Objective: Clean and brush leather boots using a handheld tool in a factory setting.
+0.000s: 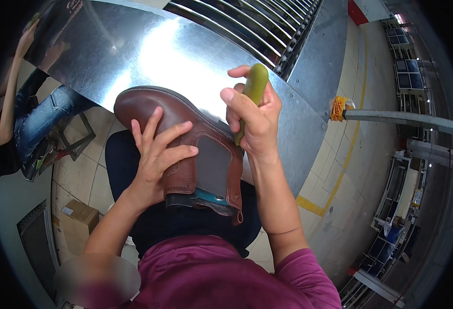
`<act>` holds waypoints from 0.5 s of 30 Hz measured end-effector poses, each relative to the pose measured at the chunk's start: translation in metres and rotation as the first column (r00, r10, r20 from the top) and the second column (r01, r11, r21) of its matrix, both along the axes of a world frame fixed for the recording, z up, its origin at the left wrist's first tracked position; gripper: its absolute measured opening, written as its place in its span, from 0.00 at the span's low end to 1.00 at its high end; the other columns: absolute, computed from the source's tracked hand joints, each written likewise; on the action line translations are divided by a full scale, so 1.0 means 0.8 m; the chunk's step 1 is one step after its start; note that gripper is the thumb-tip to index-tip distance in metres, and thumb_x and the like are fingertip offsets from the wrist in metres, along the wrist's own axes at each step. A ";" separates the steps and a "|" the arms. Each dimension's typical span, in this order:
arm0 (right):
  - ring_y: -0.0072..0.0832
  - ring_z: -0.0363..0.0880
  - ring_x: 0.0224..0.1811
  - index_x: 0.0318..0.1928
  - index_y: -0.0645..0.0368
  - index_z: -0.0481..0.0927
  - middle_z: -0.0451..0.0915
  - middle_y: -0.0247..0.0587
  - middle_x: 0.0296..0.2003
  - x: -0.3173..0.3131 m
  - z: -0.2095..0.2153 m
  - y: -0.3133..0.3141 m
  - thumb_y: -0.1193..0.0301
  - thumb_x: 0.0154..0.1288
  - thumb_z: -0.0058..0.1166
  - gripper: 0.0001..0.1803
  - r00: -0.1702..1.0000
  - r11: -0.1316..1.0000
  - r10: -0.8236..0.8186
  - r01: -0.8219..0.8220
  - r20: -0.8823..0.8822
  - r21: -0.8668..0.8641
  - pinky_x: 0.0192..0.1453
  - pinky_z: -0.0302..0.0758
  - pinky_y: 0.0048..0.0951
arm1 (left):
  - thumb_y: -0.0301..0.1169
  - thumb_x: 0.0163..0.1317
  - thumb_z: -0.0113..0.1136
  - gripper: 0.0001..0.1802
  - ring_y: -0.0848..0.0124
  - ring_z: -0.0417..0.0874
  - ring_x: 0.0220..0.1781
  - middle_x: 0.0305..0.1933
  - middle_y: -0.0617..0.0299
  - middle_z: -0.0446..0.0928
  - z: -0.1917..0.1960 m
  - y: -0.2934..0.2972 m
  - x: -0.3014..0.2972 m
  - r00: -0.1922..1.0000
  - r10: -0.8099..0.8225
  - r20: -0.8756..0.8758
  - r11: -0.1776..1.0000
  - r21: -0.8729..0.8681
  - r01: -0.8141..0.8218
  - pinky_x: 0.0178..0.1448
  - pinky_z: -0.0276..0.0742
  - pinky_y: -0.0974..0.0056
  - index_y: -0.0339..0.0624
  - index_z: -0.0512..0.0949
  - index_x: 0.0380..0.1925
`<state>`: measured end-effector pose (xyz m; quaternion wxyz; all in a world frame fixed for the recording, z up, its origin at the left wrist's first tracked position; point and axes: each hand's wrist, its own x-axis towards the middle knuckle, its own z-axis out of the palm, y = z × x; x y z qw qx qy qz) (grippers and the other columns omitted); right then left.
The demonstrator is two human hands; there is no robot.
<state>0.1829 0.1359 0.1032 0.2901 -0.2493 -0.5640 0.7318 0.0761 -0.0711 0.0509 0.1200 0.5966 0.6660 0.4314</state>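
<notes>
A brown leather ankle boot [145, 105] with a dark elastic side panel lies on its side across my lap and the metal table's edge, toe pointing to the far left. My left hand [157, 152] holds it, fingers spread over the upper and thumb out of sight. In my right hand [255, 113] is a rounded olive-green tool [258, 82], upright in the grip with its index finger raised behind it. The tool's narrow lower end reaches the boot's sole edge near the heel. Whether it touches there, I cannot tell.
The shiny metal table [201, 62] extends ahead, with a roller conveyor [247, 26] beyond. Another person's jeans-clad leg [59, 113] and arm are at the left. A cardboard box [79, 221] stands on the floor. At right, a metal bar [391, 117] carries yellow wrapping.
</notes>
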 end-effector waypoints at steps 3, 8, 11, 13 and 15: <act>0.14 0.61 0.12 0.53 0.65 0.75 0.69 0.26 0.16 -0.002 0.000 0.001 0.74 0.63 0.65 0.20 0.999 1.000 -0.028 0.028 -0.019 0.006 0.18 0.57 0.20 | 0.40 0.50 0.79 0.30 0.44 0.48 0.85 0.74 0.62 0.72 -0.003 0.003 0.002 1.000 0.014 -0.007 1.000 0.012 -0.014 0.80 0.18 0.31 0.60 0.81 0.55; 0.12 0.61 0.13 0.52 0.62 0.77 0.69 0.24 0.18 -0.011 0.006 -0.004 0.72 0.63 0.67 0.19 0.997 0.999 0.033 -0.035 0.069 0.024 0.19 0.55 0.18 | 0.40 0.50 0.78 0.31 0.43 0.48 0.85 0.74 0.62 0.71 -0.007 -0.001 0.004 1.000 0.008 0.021 0.998 0.056 -0.009 0.80 0.17 0.32 0.61 0.80 0.56; 0.10 0.62 0.14 0.51 0.60 0.79 0.70 0.22 0.20 -0.019 0.008 -0.010 0.71 0.63 0.69 0.18 0.984 0.993 0.088 -0.098 0.154 0.063 0.19 0.54 0.17 | 0.40 0.49 0.79 0.32 0.43 0.48 0.85 0.74 0.63 0.70 -0.013 -0.005 0.003 1.000 -0.001 0.030 0.997 0.083 -0.002 0.81 0.16 0.34 0.61 0.80 0.58; 0.10 0.62 0.14 0.51 0.60 0.79 0.70 0.22 0.19 -0.021 0.012 -0.010 0.72 0.63 0.69 0.18 0.974 0.995 0.084 -0.094 0.209 0.039 0.19 0.54 0.17 | 0.39 0.49 0.79 0.33 0.44 0.48 0.85 0.75 0.63 0.70 -0.016 -0.003 0.004 0.999 -0.008 0.040 0.993 0.116 0.003 0.81 0.15 0.34 0.61 0.80 0.58; 0.11 0.61 0.14 0.51 0.61 0.79 0.69 0.22 0.19 -0.027 0.012 -0.010 0.72 0.63 0.69 0.18 0.971 0.992 0.108 -0.120 0.212 0.047 0.19 0.54 0.17 | 0.38 0.49 0.79 0.32 0.46 0.47 0.86 0.75 0.64 0.70 -0.019 -0.002 0.004 0.998 -0.021 0.057 0.992 0.122 0.013 0.81 0.16 0.33 0.62 0.80 0.58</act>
